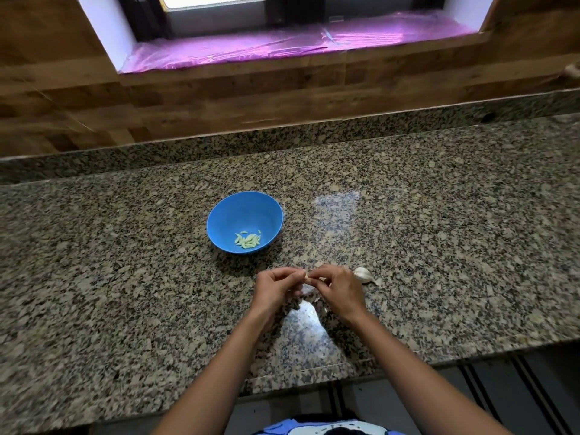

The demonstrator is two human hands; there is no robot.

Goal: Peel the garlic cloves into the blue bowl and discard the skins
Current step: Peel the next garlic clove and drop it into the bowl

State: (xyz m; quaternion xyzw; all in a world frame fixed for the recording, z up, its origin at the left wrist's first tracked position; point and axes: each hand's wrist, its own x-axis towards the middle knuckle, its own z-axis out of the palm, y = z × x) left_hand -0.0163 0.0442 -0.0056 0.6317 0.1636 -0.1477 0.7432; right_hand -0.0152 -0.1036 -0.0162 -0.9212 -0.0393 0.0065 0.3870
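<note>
granite countertop (110,262), speckled grey and brown, spans the view. blue bowl (233,211) stands upright on it, left of centre, with a small heap of peeled cloves (248,240), pale green, lying against its near inner side. nearer the person and just right of the bowl, left hand (274,288) is held low over the counter, fingers curled, tips pinching one end of a garlic clove (309,278). that clove sits between the two hands, outside the bowl and apart from it. how much skin remains on it cannot be told. pale scraps (310,291) lie on the counter beneath the hands, too blurred to identify. right hand (339,288) has curled fingers pinching the clove's other end. unpeeled garlic piece (364,275), white, rests on the counter just beside the right hand's far side.
</note>
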